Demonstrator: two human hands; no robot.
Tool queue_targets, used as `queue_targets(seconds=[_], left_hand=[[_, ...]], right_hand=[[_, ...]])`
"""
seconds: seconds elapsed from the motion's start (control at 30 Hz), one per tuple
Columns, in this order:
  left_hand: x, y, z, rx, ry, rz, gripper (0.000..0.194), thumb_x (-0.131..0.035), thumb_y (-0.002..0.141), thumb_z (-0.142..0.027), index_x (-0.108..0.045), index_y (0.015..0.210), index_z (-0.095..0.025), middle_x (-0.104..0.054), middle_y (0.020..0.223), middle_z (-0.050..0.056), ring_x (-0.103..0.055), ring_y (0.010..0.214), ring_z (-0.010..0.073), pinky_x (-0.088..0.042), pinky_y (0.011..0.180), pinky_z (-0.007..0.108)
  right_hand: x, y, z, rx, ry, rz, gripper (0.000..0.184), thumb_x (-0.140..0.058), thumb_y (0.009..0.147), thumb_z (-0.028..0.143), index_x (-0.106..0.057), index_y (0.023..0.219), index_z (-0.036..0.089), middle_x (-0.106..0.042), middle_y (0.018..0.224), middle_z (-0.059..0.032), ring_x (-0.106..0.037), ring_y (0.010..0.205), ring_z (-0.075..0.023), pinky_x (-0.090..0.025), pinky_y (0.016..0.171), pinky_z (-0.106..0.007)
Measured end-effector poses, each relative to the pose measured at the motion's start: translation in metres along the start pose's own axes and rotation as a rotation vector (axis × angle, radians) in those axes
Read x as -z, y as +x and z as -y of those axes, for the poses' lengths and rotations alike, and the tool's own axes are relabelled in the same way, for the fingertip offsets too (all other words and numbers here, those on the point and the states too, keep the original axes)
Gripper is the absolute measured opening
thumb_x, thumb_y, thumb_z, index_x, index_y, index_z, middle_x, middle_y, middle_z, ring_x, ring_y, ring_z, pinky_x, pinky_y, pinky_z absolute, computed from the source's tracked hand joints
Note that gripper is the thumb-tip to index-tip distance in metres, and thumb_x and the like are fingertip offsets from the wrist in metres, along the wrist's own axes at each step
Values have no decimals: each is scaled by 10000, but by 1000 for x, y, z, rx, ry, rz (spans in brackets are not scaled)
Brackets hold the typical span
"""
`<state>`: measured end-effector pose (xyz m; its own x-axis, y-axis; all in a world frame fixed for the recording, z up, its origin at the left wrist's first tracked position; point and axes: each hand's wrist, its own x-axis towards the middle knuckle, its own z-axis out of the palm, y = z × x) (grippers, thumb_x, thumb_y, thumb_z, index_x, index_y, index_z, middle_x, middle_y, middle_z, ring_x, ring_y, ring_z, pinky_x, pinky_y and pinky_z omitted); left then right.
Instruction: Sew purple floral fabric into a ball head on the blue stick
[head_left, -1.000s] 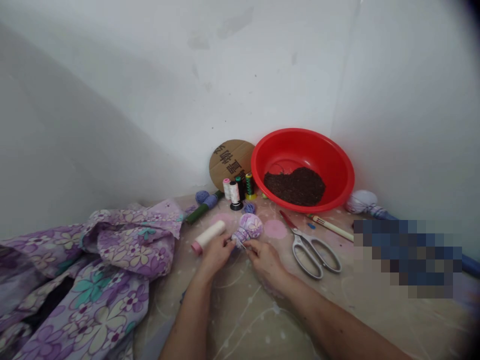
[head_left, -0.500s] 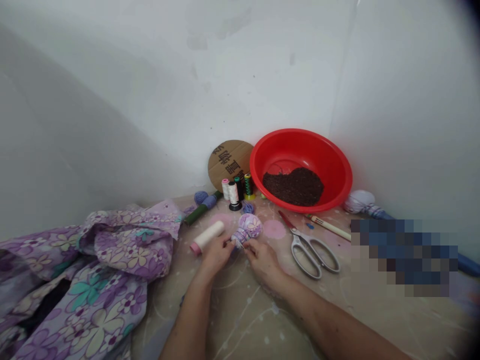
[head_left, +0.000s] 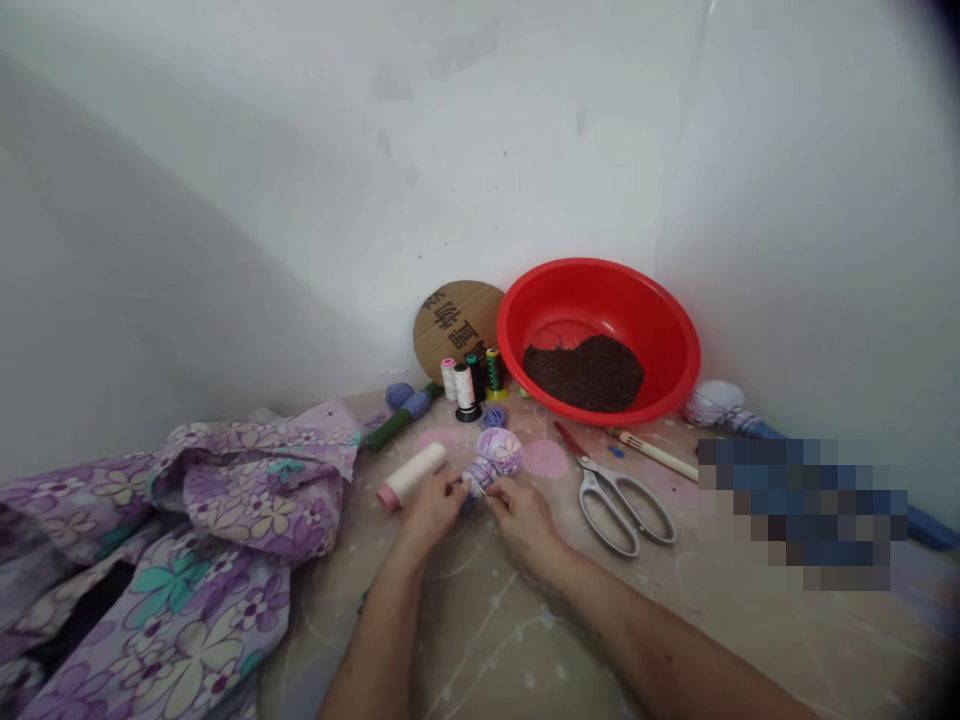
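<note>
On the low, sheet-covered surface in a white wall corner, a lilac floral cloth ball sits just above the edge of the person's hands, gathered into a narrow neck. The left hand and right hand come together on that neck, both clamped on it with fingers closed. A white thread spool lies just beside the left hand. Beyond the ball stand thread cones, near small blue yarn balls and a round cardboard piece. To the right lie steel scissors, below a red plastic basin holding dark granular soil. Purple floral fabric lies heaped at left.
</note>
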<state>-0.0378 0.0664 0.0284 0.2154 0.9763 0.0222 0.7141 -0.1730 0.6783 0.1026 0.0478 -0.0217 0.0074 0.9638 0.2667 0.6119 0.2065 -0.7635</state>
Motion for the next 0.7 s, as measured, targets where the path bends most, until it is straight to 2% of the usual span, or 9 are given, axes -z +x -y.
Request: queue_targets(seconds=[0.23,0.47,0.7], left_hand=[[-1,1,1,-19,54,-22,320,-424,750,-356,-657,797,-142,-649,745,45,-550,732,182,-385,654,243],[-1,0,0,-55,64,-11,344,-414,754,-367,-664,829,-144,-659,778,55,-561,750,191,-393,680,257],[-2,-2,-5,-36,81,-5,338,-418,748,-372,-660,873,-171,-667,825,58,-568,777,200,-398,692,257]], right_hand=[[-4,1,-3,10,-7,-23,166,-456,736,232,-612,762,181,-639,684,-23,-553,610,-144,-366,547,-229],[-4,1,-2,21,-28,-37,164,-443,747,224,-600,759,177,-619,651,-21,-537,581,-142,-346,530,-230],[-4,3,-2,18,4,-65,124,-457,732,209,-573,732,167,-588,619,-21,-508,568,-134,-335,526,-225]])
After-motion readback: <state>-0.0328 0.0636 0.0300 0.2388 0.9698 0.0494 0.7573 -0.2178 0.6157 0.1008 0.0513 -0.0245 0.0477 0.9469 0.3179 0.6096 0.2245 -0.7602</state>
